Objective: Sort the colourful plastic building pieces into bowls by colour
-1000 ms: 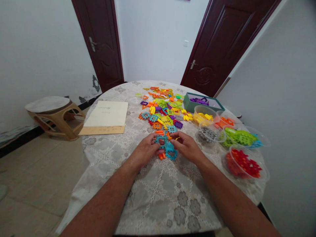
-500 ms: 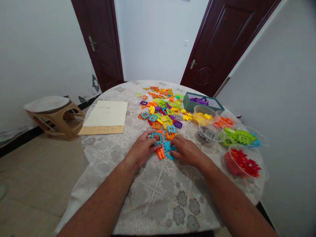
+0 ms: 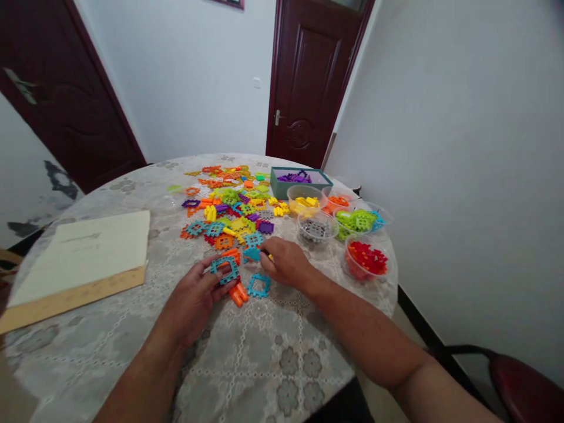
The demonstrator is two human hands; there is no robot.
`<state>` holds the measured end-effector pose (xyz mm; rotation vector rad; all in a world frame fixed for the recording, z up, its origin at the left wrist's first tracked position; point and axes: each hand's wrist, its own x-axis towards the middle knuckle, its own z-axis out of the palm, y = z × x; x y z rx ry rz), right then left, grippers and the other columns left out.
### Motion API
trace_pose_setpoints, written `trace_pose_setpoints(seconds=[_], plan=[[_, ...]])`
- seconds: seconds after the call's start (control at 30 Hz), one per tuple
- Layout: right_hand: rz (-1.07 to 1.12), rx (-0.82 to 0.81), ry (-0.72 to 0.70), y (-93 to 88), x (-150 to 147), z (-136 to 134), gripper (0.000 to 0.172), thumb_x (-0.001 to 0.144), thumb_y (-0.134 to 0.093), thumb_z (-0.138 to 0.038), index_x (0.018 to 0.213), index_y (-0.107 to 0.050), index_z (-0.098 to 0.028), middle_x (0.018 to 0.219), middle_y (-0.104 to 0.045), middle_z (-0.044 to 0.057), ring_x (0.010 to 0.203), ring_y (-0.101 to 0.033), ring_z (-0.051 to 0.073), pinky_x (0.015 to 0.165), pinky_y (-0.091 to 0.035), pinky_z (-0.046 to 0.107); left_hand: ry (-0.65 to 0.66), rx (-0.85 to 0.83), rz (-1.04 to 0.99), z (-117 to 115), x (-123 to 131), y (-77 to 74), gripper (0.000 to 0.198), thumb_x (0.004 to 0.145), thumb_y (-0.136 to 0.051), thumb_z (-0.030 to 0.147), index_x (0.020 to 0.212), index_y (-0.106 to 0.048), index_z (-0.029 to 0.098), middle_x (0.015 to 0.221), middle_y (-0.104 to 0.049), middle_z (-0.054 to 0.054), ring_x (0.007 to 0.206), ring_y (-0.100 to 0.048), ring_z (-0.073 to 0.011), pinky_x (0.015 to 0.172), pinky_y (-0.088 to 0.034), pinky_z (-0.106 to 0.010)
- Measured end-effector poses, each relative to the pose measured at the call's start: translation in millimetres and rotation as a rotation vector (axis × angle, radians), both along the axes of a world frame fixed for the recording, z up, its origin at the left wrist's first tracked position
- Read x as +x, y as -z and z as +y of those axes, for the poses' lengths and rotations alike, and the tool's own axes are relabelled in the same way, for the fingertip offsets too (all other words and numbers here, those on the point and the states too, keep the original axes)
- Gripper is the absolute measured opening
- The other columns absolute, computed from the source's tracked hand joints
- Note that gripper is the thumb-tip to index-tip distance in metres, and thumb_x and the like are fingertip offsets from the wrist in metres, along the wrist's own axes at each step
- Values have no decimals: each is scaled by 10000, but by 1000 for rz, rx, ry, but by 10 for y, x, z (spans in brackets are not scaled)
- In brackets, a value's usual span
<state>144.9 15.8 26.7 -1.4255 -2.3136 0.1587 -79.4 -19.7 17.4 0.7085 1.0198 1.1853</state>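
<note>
My left hand (image 3: 194,296) grips a teal square frame block (image 3: 235,270) with notched edges, its thumb on the near side. Under and beside that hand lie orange peg-shaped pieces (image 3: 238,295). My right hand (image 3: 284,261) pinches a light-blue flat block (image 3: 252,254), partly hidden by the fingers, just above the table. Between the hands, a light-blue square frame block (image 3: 258,294) rests flat on the cloth. Right beyond the fingers is the near end of a heap of mixed interlocking blocks (image 3: 238,224).
At the right stand clear tubs with red pieces (image 3: 366,258), grey pieces (image 3: 316,229), green pieces (image 3: 359,220), yellow pieces (image 3: 306,204) and orange pieces (image 3: 337,202). Behind them is a green box (image 3: 278,187) with purple blocks. Paper sheets (image 3: 88,252) lie at the left on the patterned tablecloth (image 3: 247,358).
The view has swung right, so the table appears further left. My right hand has lifted a light-blue block off the table, leaving the light-blue frame in sight. My left hand keeps its teal frame.
</note>
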Motion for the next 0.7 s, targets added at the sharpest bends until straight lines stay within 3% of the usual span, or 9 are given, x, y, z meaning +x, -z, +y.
trace_pose_setpoints(seconds=[0.17, 0.3, 0.4, 0.5, 0.6, 0.7], plan=[[449, -191, -77, -10, -120, -80, 170, 1007, -515, -297, 922, -631, -206, 791, -646, -20, 723, -572, 131, 687, -419, 242, 95, 15, 52, 7, -10, 40, 485, 793, -787, 204, 1261, -660, 217, 1176, -738, -104, 1021, -746, -228, 875, -648, -340], [550, -326, -159, 76, -240, -143, 161, 976, -603, -336, 917, -669, -202, 797, -665, -25, 716, -582, 119, 666, -422, 229, 193, 45, 161, -56, 10, 60, 565, 794, -816, 298, 1325, -634, 230, 1228, -726, -93, 1045, -730, -229, 839, -638, -311], [582, -337, -150, 89, -201, -135, 171, 985, -596, -346, 977, -689, -203, 856, -702, -11, 752, -609, 126, 690, -443, 235, 202, 66, 210, -98, 43, 59, 504, 822, -770, 258, 1308, -642, 220, 1149, -734, -79, 960, -723, -193, 816, -632, -294], [488, -258, -128, 14, -38, -75, 156, 986, -580, -307, 1001, -697, -205, 906, -726, 6, 806, -632, 140, 757, -458, 261, 127, 43, 94, -88, 51, 52, 517, 816, -736, 186, 1319, -624, 228, 1109, -713, -73, 913, -713, -174, 835, -651, -343], [233, -241, -215, -81, 125, -60, 134, 954, -616, -263, 1030, -712, -208, 953, -731, 32, 842, -643, 160, 788, -460, 287, 55, 11, 32, -61, 30, 47, 506, 825, -693, 147, 1314, -607, 243, 1100, -688, -76, 853, -706, -170, 764, -678, -379], [-29, -241, -274, -110, 157, -136, 280, 921, -679, -303, 1191, -692, -231, 1124, -712, 81, 977, -657, 213, 844, -468, 324, 6, -3, -5, -47, 16, 50, 479, 827, -666, 108, 1284, -601, 235, 1088, -681, -78, 837, -701, -162, 783, -680, -377]])
